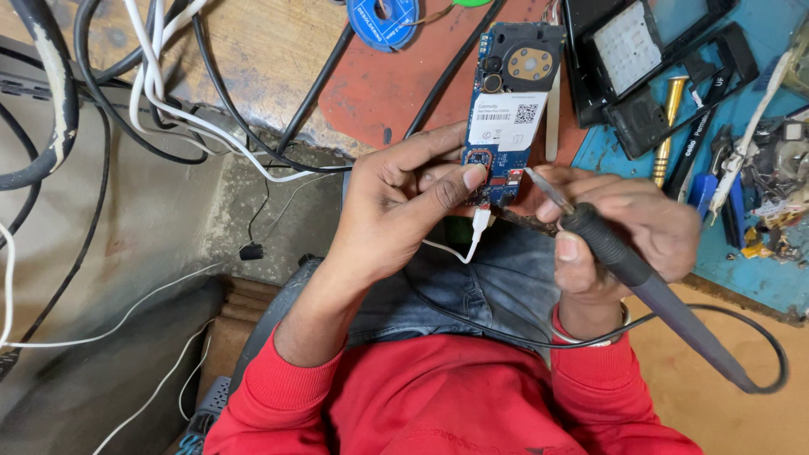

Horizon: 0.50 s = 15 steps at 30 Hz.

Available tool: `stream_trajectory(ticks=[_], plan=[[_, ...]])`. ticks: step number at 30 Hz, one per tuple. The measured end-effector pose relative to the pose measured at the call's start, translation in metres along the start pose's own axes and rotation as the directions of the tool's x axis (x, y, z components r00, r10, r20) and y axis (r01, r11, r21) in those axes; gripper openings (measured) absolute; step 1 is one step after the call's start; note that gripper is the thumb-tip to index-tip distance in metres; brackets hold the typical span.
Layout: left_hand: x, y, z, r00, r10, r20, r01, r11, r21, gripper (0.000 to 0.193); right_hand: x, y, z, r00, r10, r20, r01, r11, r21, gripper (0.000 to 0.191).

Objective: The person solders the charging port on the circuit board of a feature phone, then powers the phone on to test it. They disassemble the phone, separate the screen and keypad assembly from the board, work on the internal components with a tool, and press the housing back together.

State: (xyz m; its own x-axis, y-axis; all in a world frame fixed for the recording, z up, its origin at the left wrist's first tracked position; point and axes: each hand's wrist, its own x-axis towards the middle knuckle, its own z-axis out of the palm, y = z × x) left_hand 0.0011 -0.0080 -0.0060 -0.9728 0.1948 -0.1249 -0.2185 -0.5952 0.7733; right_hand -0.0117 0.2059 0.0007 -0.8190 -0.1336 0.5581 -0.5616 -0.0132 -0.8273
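fingers (459, 179) of the left hand (392, 206) are clamped on the near end of a blue circuit board (510, 118), thumb across its face and the others curled behind it. fingers (566, 247) of the right hand (619, 227) are wrapped tight around the dark grip of a soldering iron (628, 265), whose thin metal tip points left and touches, or very nearly touches, the right edge of the board near its lower end. nearest of all sit the red sleeves (438, 396), and between them blue jeans (472, 286). a black cord (763, 337) loops from the near end of the iron out to the right and back across the lap. a white cable (474, 232) is plugged into the near edge of the board and trails left under the left hand.

the board itself stands lengthwise, near to far, between the two hands, held above the near edge of the tabletop (270, 50); it carries a white label in the middle and a round gold part at its far end. beyond it lies a red mat (379, 88), crossed by black cables. farther right a blue mat (758, 270) holds a dark phone frame (649, 50), a brass-handled screwdriver (666, 126) and loose small parts. at the far edge rests a blue spool (383, 18). to the left, black and white cables (152, 84) hang over the tabletop's edge.
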Motion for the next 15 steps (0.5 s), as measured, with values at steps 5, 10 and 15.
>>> stream_trajectory(ticks=[5,10,15], plan=[[0.0008,-0.0002,0.0039,1.0,0.015,0.001,-0.015,1.0,-0.023,0.047,-0.0018,-0.006,0.0015,0.994,0.077,-0.08,-0.077,0.997,-0.006,0.025],[0.0052,0.0011,0.005,1.0,0.025,-0.003,-0.025,1.0,-0.01,0.048,0.001,-0.0064,0.0049,0.992,0.08,-0.094,-0.085,0.995,-0.044,0.026],[0.0088,0.0024,0.0052,0.999,0.028,-0.016,-0.028,1.0,0.014,0.047,0.0049,-0.0059,0.0073,0.997,0.05,-0.055,-0.056,0.993,-0.103,0.028]])
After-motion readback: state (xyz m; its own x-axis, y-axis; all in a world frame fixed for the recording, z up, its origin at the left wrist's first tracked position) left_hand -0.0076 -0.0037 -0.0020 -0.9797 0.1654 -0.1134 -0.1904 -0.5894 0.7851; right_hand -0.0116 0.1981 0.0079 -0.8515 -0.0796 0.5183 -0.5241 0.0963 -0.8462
